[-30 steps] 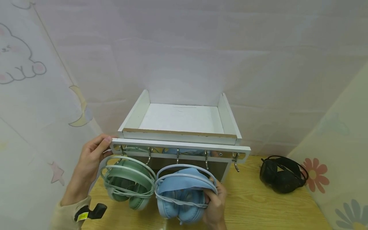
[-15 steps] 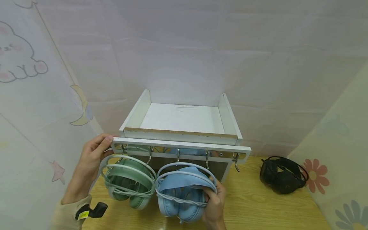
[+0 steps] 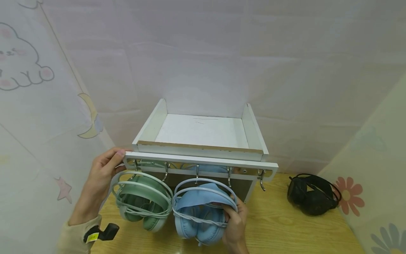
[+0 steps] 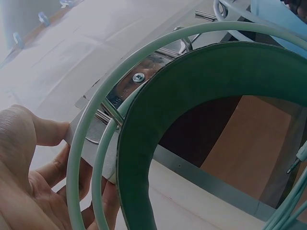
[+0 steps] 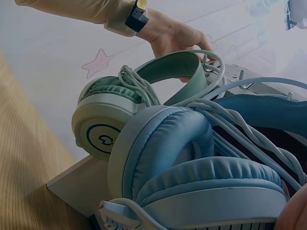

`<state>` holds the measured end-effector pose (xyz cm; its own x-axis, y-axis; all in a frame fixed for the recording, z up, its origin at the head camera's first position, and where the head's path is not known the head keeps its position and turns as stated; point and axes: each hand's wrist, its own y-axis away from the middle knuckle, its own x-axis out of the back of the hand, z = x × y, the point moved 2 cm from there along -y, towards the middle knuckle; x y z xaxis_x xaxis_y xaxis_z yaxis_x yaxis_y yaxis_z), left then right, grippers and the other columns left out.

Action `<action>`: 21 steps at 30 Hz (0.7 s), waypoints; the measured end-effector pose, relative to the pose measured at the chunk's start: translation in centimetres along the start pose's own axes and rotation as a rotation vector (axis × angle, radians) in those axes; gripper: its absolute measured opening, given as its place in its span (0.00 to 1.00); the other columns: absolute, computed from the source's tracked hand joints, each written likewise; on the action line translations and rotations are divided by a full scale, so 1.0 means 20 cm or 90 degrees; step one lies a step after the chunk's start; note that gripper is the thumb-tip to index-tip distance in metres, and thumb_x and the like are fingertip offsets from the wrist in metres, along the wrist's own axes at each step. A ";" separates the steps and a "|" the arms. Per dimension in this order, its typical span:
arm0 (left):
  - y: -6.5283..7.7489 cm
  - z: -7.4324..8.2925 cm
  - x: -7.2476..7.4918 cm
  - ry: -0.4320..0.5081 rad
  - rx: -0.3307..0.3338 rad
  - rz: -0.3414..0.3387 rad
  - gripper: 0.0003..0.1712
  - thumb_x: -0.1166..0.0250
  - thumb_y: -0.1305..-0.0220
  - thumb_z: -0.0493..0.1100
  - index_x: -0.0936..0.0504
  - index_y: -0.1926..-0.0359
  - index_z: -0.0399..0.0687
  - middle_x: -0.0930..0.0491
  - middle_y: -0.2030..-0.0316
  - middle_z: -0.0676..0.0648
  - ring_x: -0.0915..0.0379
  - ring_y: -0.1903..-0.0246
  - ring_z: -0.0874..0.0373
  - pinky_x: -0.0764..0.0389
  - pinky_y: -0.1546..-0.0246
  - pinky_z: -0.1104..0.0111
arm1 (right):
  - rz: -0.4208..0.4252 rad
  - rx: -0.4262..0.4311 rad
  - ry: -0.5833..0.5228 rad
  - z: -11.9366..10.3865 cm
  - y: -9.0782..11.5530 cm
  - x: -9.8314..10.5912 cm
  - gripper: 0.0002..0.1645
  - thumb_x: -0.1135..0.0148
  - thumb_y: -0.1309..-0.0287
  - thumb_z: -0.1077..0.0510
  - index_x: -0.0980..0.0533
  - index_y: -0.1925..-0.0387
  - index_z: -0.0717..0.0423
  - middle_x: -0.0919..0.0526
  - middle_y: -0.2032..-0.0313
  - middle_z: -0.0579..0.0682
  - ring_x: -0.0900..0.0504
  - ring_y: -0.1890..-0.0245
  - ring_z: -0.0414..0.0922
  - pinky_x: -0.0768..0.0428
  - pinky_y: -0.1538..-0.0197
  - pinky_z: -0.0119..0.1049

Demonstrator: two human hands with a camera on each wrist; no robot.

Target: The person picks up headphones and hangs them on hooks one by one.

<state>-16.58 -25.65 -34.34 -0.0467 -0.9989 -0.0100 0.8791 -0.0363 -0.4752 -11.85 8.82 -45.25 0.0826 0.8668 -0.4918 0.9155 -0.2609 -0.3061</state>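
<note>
My left hand (image 3: pixel 100 174) pinches the left end of the white-edged hook rail (image 3: pixel 200 159), thumb on top. Green headphones (image 3: pixel 144 203) hang at the leftmost hook; in the left wrist view their thin outer bands (image 4: pixel 76 158) pass over that hook, beside my fingers. With my right hand (image 3: pixel 235 224) I grip the right side of the blue headphones' (image 3: pixel 201 225) headband. Their bands lie just below the middle hook (image 3: pixel 197 172), and a twisted cable is wound across them. In the right wrist view, the blue ear pads (image 5: pixel 163 148) sit close to the green headphones (image 5: pixel 100 120).
Behind the rail stands a white cabinet with an open tray top (image 3: pixel 203 132). More metal hooks (image 3: pixel 261 180) line the rail's right half. Black headphones (image 3: pixel 314 194) lie on the wooden table (image 3: pixel 279 225) at right. Printed cloth walls (image 3: pixel 203 63) enclose the back and sides.
The blue headphones have risen slightly toward the rail, with my right hand moving a little up and left. My left hand keeps its place on the rail's end.
</note>
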 end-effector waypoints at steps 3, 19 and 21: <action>0.00 0.00 0.00 0.002 0.000 -0.001 0.18 0.49 0.15 0.33 0.12 0.55 0.46 0.11 0.58 0.55 0.14 0.60 0.65 0.13 0.57 0.73 | -0.011 -0.005 -0.021 0.01 0.00 0.00 0.23 0.51 0.36 0.79 0.34 0.84 0.57 0.45 0.89 0.52 0.54 0.86 0.51 0.52 0.79 0.48; 0.00 0.00 -0.01 0.007 0.004 0.005 0.18 0.49 0.15 0.34 0.12 0.55 0.45 0.11 0.58 0.54 0.14 0.60 0.65 0.13 0.57 0.73 | -0.022 0.007 -0.019 0.05 -0.02 0.00 0.25 0.52 0.36 0.79 0.16 0.74 0.56 0.36 0.87 0.47 0.49 0.85 0.47 0.42 0.79 0.43; 0.00 0.00 -0.01 0.008 0.005 0.006 0.18 0.49 0.15 0.34 0.12 0.55 0.46 0.11 0.58 0.54 0.14 0.60 0.65 0.13 0.57 0.73 | -0.016 0.008 -0.010 0.05 -0.02 0.01 0.24 0.51 0.36 0.79 0.16 0.74 0.56 0.36 0.87 0.47 0.48 0.86 0.46 0.44 0.79 0.43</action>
<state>-16.56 -25.52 -34.30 -0.0440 -0.9987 -0.0253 0.8829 -0.0270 -0.4687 -12.58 8.55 -46.06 0.0528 0.8662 -0.4968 0.9125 -0.2439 -0.3283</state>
